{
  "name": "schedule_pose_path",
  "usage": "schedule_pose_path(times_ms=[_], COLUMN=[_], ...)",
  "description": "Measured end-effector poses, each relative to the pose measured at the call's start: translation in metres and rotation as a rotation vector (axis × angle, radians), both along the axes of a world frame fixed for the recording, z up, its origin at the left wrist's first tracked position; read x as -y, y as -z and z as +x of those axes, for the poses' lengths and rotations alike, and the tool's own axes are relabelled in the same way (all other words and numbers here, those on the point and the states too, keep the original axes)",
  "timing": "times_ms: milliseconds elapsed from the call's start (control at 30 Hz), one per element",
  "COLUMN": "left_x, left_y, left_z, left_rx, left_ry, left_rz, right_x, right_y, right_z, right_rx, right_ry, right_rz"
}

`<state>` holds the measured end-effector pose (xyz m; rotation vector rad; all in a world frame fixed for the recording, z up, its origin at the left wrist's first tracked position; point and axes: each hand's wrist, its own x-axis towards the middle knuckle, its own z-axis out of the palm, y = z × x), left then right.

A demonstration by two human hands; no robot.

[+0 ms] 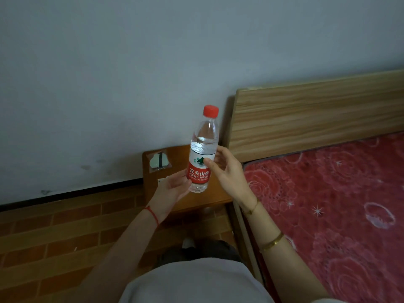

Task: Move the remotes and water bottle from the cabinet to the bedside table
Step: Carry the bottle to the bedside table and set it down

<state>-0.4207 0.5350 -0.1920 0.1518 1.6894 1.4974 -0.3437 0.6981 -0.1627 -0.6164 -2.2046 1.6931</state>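
Both hands' grip, right hand (227, 169) and left hand (172, 189), around ribbed clear plastic water bottle (202, 154) above glossy wooden bedside table (218, 193).

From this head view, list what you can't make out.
- Bedside table: the middle of its top is hidden behind the water bottle and both hands, left hand, right hand.
- Remotes: none visible.
- Pale packet at the table's back: too dim to identify.
- Bed: cut off by the right edge.
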Motion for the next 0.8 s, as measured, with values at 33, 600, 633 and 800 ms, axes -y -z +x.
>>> schedule_pose_path(times_ms=[33, 600, 633, 800], left_x=[-0.006, -0.088, -0.09, -0.096], left_y=[0.003, 0.178, 0.191, 0.261], left_z=[-0.009, -0.097, -0.097, -0.109], left_rx=[-0.054, -0.31, -0.313, -0.299], left_ry=[0.028, -0.049, -0.058, -0.095], left_rz=[-0.025, -0.249, -0.251, -0.27], right_x=[-0.006, -0.081, -0.083, -0.086], right_y=[0.003, 0.179, 0.194, 0.27], right_z=[-0.009, -0.118, -0.122, -0.136], right_rx=[0.004, 0.151, 0.165, 0.203], right_ry=[-0.007, -0.17, -0.184, -0.236], right_rz=[-0.003, -0.045, -0.049, -0.077])
